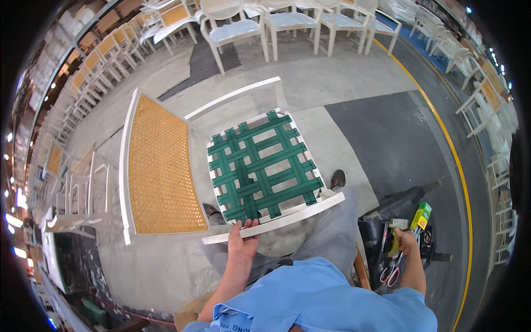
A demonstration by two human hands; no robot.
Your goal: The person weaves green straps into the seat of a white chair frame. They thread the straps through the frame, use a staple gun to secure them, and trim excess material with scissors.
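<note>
A white chair lies tipped on the concrete floor in front of me, with its seat frame [310, 207] facing up. Green webbing straps [263, 169] are woven across the seat opening. The chair's cane back panel [163, 169] lies flat to the left. My left hand [242, 243] grips the near white rail of the seat frame. My right hand [408, 242] reaches down to the right into a black tool bag [387, 218] and closes on a yellow-handled tool. Red-handled scissors [390, 273] hang beside that hand.
A green and yellow box [421, 214] sits on the tool bag. My shoes [338, 179] rest under the seat frame. Rows of white chairs [287, 22] stand at the back, left and right. A yellow floor line [451, 149] curves along the right.
</note>
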